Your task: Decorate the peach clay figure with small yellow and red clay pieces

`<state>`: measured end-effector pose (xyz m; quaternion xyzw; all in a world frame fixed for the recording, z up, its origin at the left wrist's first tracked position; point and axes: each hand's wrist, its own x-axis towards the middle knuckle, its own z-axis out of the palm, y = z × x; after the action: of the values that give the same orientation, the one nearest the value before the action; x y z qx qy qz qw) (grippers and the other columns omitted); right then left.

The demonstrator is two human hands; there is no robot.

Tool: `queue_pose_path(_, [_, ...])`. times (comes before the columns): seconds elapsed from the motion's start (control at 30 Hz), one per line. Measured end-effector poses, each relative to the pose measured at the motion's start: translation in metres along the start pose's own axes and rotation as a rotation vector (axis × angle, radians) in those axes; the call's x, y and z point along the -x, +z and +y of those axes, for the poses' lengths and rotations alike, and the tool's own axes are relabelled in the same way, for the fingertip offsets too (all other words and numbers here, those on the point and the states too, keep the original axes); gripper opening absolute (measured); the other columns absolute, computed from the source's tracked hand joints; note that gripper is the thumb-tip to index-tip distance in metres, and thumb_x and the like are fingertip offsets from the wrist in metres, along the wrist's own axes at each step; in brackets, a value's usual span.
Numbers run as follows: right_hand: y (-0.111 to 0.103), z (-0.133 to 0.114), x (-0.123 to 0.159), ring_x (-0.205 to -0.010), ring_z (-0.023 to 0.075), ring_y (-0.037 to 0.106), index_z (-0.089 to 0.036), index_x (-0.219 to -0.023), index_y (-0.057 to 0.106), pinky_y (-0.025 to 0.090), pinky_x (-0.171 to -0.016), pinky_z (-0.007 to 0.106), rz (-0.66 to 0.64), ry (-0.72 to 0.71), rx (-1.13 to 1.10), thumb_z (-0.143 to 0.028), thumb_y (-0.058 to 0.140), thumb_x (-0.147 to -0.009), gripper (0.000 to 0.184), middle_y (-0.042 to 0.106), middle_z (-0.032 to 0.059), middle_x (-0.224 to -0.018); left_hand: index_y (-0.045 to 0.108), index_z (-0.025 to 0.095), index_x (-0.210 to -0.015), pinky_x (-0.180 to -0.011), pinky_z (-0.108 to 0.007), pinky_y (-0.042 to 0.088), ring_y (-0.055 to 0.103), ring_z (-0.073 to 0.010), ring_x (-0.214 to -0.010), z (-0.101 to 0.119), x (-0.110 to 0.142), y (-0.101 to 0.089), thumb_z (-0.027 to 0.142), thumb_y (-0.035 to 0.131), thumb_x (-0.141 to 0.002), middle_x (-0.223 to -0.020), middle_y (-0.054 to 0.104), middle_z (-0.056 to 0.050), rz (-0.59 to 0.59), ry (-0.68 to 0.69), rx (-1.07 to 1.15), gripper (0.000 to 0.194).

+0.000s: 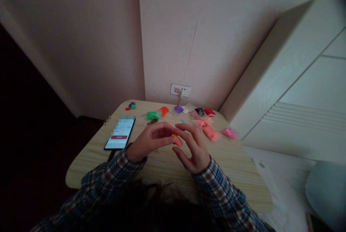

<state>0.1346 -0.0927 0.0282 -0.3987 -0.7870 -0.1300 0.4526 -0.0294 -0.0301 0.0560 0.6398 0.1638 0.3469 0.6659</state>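
Above the table, my left hand point(150, 139) pinches a small pink and yellow piece of modelling clay point(178, 141) between thumb and fingers. My right hand point(195, 150) is just to its right, thumb and fingers apart, with fingertips close to the piece; whether they touch it I cannot tell. Behind the hands are bags of clay: a green bag point(153, 115), an orange bag point(163, 111), a purple bag point(178, 109) and a larger coral-pink bag point(211, 133). Small purple, green and red lumps of clay point(132, 106) sit at the far left corner.
A phone point(119, 135) with a lit screen lies on the left of the wooden table point(238, 174). More bags, including a red one point(209, 112) and a bright pink one point(229, 133), line the right back. A wall socket point(180, 90) with a plug is behind.
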Motion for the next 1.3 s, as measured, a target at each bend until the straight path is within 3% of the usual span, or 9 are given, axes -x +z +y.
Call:
queue_pose_path(0.23, [0.0012, 0.0, -0.0006, -0.1, 0.022, 0.056, -0.017, -0.118, 0.052, 0.046, -0.082, 0.039, 0.09, -0.064, 0.002, -0.02, 0.058, -0.084, 0.034, 0.06, 0.0106, -0.107, 0.062, 0.013, -0.089, -0.067, -0.023, 0.046, 0.062, -0.0127, -0.073, -0.0008, -0.0006, -0.0001, 0.018, 0.072, -0.071, -0.078, 0.065, 0.0, -0.042, -0.052, 0.067, 0.021])
queue_pose_path(0.37, [0.0024, -0.0002, -0.001, -0.096, 0.0209, 0.058, -0.018, -0.115, 0.052, 0.048, -0.079, 0.037, 0.116, -0.068, 0.01, -0.022, 0.059, -0.085, 0.031, 0.062, 0.0097, -0.103, 0.062, 0.012, -0.083, -0.066, -0.023, 0.046, 0.06, -0.0112, -0.069, -0.0019, -0.0007, -0.0014, 0.019, 0.068, -0.074, -0.073, 0.065, 0.0, -0.07, -0.052, 0.051, 0.013])
queue_pose_path(0.73, [-0.0024, -0.0014, 0.0009, -0.101, 0.0237, 0.056, -0.014, -0.12, 0.05, 0.045, -0.084, 0.041, 0.039, -0.076, -0.041, -0.031, 0.053, -0.087, 0.037, 0.06, 0.0128, -0.108, 0.062, 0.013, -0.076, -0.061, -0.022, 0.044, 0.057, -0.0106, -0.061, -0.0003, -0.0015, -0.0005, 0.024, 0.068, -0.073, -0.063, 0.063, 0.003, -0.042, -0.015, -0.016, 0.013])
queue_pose_path(1.03, [-0.001, -0.0024, 0.0, -0.097, 0.0222, 0.058, -0.017, -0.119, 0.05, 0.047, -0.081, 0.038, 0.082, -0.08, -0.022, -0.028, 0.058, -0.085, 0.036, 0.063, 0.0109, -0.104, 0.063, 0.012, -0.083, -0.06, -0.022, 0.043, 0.056, -0.0106, -0.061, 0.0011, 0.0009, -0.0002, 0.028, 0.07, -0.072, -0.064, 0.063, 0.001, -0.055, -0.023, 0.011, 0.02])
queue_pose_path(1.3, [0.0003, -0.002, 0.0002, -0.095, 0.0226, 0.059, -0.017, -0.117, 0.053, 0.047, -0.08, 0.039, 0.089, -0.082, 0.006, -0.031, 0.06, -0.084, 0.037, 0.063, 0.0104, -0.102, 0.063, 0.013, -0.077, -0.062, -0.023, 0.044, 0.054, -0.0102, -0.058, -0.0002, -0.0007, -0.0005, 0.028, 0.069, -0.073, -0.06, 0.061, 0.002, -0.073, -0.033, 0.012, 0.017])
